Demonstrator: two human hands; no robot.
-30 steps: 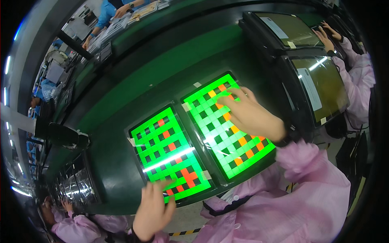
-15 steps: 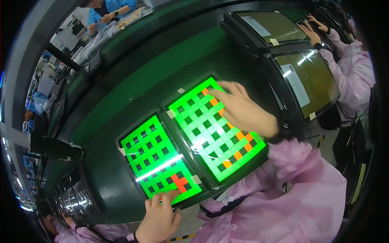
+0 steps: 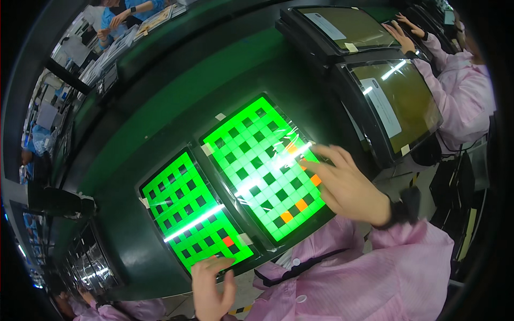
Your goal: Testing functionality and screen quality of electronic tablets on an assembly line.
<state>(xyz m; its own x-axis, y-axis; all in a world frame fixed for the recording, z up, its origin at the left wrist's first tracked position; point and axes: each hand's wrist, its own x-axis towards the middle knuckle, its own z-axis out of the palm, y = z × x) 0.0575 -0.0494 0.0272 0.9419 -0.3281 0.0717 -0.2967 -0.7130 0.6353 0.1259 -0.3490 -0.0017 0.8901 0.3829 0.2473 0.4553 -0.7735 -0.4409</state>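
Observation:
Two lit touch panels lie side by side on a dark green work surface. The smaller left panel (image 3: pixel 176 190) shows a bright green grid with dark squares and a red square near its lower right. My left hand (image 3: pixel 210 289) is at its near edge, thumb apart, fingertips at the lit border. The larger right panel (image 3: pixel 251 144) has a similar grid with several orange squares along its right and near sides. My right hand (image 3: pixel 348 187) reaches over that panel's right side, fingers spread, fingertips at the orange squares. Neither hand holds anything. Clear film glints on the right panel.
Two film-covered panels, an upper one (image 3: pixel 340 29) and a lower one (image 3: pixel 399 107), stand at the right. A co-worker in a pink sleeve (image 3: pixel 455 96) works beside them. Someone in blue (image 3: pixel 131 13) sits at the far left. A dark cylindrical object (image 3: pixel 61 202) sits left.
My right hand has moved nearer along the right panel's right edge. Fewer orange squares show there, and the left panel's red cross is down to a smaller patch. The whole view has shifted slightly.

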